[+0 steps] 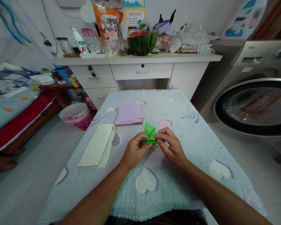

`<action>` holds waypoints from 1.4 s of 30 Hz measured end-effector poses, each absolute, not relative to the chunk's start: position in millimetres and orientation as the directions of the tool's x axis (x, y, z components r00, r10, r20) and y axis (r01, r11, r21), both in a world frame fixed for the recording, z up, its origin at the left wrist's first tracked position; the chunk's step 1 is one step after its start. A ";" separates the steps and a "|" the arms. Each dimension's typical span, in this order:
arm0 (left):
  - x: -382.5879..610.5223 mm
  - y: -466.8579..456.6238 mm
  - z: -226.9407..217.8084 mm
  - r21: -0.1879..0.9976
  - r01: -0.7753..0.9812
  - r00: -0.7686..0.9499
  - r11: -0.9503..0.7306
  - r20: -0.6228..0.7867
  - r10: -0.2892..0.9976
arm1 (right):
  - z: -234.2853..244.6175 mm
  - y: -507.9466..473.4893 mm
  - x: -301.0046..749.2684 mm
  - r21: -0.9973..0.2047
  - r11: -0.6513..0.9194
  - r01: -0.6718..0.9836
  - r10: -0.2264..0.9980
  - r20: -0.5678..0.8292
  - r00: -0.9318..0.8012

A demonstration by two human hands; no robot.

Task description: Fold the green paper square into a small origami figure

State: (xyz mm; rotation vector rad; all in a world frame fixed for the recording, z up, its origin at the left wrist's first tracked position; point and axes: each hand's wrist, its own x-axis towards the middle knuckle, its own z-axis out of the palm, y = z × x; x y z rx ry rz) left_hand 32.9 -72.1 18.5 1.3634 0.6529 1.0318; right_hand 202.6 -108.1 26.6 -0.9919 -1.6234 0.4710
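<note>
A small piece of bright green folded paper (150, 130) is held up between my two hands, above the middle of the cloth-covered table. One pointed flap stands up at its top, and several folded layers show along its lower edge. My left hand (136, 149) pinches its left side between thumb and fingers. On the other side, my right hand (171, 146) grips the right edge with thumb and index finger. The fingers hide part of the folds. Beyond my left hand lies a stack of square paper sheets (129, 113), purple on top with a reddish edge beneath.
A folded cream-coloured paper or cloth (97, 147) lies on the table's left side. The light blue cloth (187, 184) has heart patterns. Behind stands a white cabinet (142, 71) bearing a cut watermelon (142, 43). A washing machine (255, 93) is at right, a pink bin (76, 116) at left.
</note>
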 end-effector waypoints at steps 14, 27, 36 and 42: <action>31.3 -74.8 15.6 0.976 -0.174 0.402 -0.133 0.193 0.895 | 28.2 -112.3 205.0 -0.716 0.599 0.359 0.791 0.598 -0.128; 29.3 -70.9 16.5 0.958 -0.112 0.416 -0.265 0.288 0.863 | 32.0 -114.3 205.9 -0.740 0.574 0.350 0.813 0.565 -0.140; 27.6 -70.3 15.3 0.940 -0.079 0.430 -0.333 0.334 0.839 | 29.2 -112.9 205.6 -0.735 0.605 0.307 0.794 0.584 -0.167; 24.8 -68.7 14.9 0.921 -0.037 0.462 -0.389 0.361 0.810 | 33.3 -115.3 206.1 -0.753 0.590 0.290 0.807 0.561 -0.184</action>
